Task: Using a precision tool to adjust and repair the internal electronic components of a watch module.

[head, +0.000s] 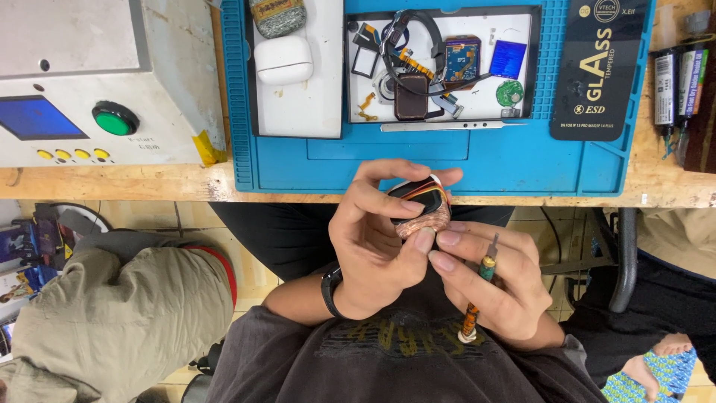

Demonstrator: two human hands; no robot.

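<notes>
My left hand (371, 242), with a black band on its wrist, grips a small rounded black device (423, 203) that has orange and white stripes and a copper-coloured coil on its underside. It is held just below the wooden bench's front edge, above my lap. My right hand (488, 280) touches the device's lower edge with thumb and forefinger. A thin screwdriver (479, 287) with a green and orange handle is tucked between the fingers of that hand, tip pointing up.
A blue work mat (477, 160) lies on the bench with a white parts tray (485, 104) of small electronics, a white earbud case (283, 60), tweezers (447, 126) and a black flat package (600, 71). A machine with a green button (115, 119) stands left. Another person's knee (119, 298) is at lower left.
</notes>
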